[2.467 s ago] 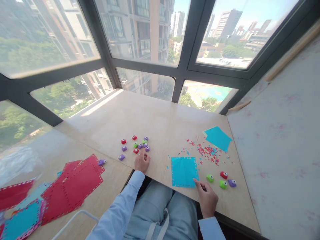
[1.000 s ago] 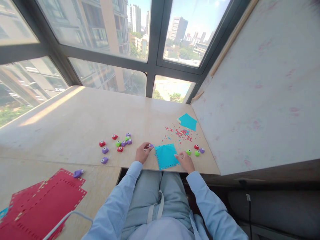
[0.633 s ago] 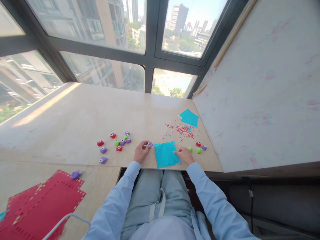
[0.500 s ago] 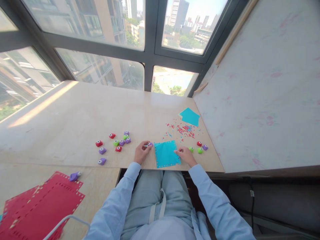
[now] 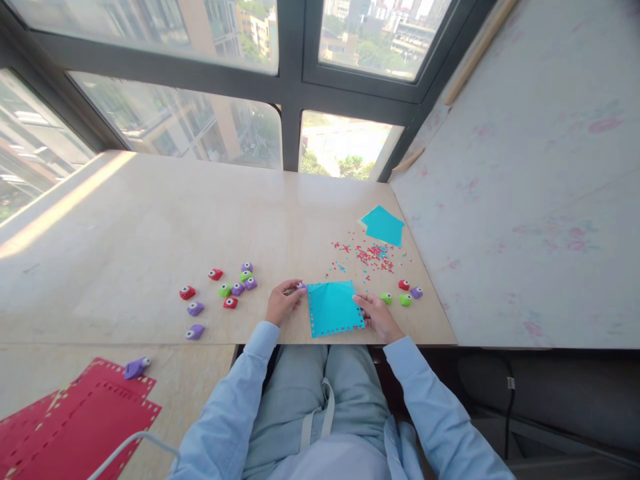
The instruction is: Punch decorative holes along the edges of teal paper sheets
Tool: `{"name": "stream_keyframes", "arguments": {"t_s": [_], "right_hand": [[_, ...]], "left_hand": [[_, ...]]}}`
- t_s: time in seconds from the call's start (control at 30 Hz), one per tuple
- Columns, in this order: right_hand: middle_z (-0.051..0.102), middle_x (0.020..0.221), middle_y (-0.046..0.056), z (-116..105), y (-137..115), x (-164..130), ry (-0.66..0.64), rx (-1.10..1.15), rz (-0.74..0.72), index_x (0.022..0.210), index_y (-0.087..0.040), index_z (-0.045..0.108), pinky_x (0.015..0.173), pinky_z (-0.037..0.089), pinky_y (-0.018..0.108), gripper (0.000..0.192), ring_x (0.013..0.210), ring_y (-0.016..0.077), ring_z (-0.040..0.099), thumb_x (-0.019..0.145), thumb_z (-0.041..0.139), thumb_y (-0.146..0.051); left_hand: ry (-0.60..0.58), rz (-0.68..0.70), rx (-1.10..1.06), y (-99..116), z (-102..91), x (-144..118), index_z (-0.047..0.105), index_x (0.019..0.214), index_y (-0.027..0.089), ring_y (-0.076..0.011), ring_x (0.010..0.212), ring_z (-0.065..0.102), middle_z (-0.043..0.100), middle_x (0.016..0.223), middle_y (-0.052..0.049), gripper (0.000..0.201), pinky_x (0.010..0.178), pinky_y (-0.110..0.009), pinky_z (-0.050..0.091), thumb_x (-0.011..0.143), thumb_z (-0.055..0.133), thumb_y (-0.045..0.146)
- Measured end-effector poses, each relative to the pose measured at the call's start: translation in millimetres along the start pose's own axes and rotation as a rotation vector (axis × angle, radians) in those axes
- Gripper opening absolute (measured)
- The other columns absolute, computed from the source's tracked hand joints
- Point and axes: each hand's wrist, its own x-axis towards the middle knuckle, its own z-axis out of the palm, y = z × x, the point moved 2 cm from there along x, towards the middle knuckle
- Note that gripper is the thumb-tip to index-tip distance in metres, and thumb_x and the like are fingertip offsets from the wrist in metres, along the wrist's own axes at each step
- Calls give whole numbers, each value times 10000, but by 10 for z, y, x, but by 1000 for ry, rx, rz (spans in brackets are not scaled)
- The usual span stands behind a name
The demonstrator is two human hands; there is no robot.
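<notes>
Your left grip (image 5: 283, 303): closed in a pinch on a purple punch (image 5: 301, 286), its eye showing between thumb and fingers. Punch sits right by the upper part of the left edge of the blue sheet (image 5: 334, 310); can't tell whether paper is in its slot.

Your right grip (image 5: 379, 316): narrow, holding the blue sheet by its right edge, thumb on top, other fingers partly hidden. Sheet lies in front of you near the front edge of the worktop (image 5: 175, 220), small holes running along its left and bottom sides.

Just beyond your right grip, four more punches: two green (image 5: 405, 300), one red (image 5: 404, 285), one purple (image 5: 417, 292). Behind the sheet, a scatter of red and blue paper bits (image 5: 374, 257); past those, near the wall (image 5: 530, 200), overlapping blue paper (image 5: 385, 225).

To the left of your left grip, well apart from the sheet, a loose group of ten punches (image 5: 237, 289) in red, green and purple. Nearer you at far left, overlapping red sheets (image 5: 90, 427) with holed edges, another purple punch (image 5: 137, 368) on their upper corner, a pale cable (image 5: 131, 437) crossing over them.
</notes>
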Motion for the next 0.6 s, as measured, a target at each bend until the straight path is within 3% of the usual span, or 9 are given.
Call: {"name": "stream_keyframes", "arguments": {"t_s": [0.1, 0.23, 0.47, 0.6], "right_hand": [[503, 426, -62, 24, -63, 29, -5, -126, -48, 943, -138, 658, 340, 281, 203, 469, 356, 91, 390, 689, 731, -526], [586, 541, -36, 73, -108, 40, -16, -231, -94, 921, -146, 680, 324, 203, 198, 415, 351, 64, 351, 677, 728, -479], [616, 619, -2, 58, -130, 66, 26, -343, -295, 756, -164, 661, 471, 437, 242, 281, 544, 136, 534, 712, 660, -441], [652, 706, 22, 49, -89, 54, -19, -173, -225, 834, -187, 605, 438, 481, 264, 317, 580, 178, 615, 694, 677, -463]], "left_hand": [[27, -10, -45, 5, -12, -17, 703, 1058, 148, -125, 583, 633, 727, 930, -80, 481, 461, -208, 510, 650, 748, 398], [0, 28, -47, -6, -23, -49, 713, 1053, 145, -133, 580, 623, 736, 851, -68, 478, 479, -223, 518, 654, 754, 405], [-6, 23, -49, -24, -38, -54, 704, 1086, 120, -148, 565, 624, 715, 705, -41, 526, 493, -243, 529, 646, 766, 401], [-11, 31, -19, -20, -35, -59, 715, 1084, 123, -130, 511, 592, 677, 598, -8, 500, 484, -229, 508, 663, 760, 387]]}}
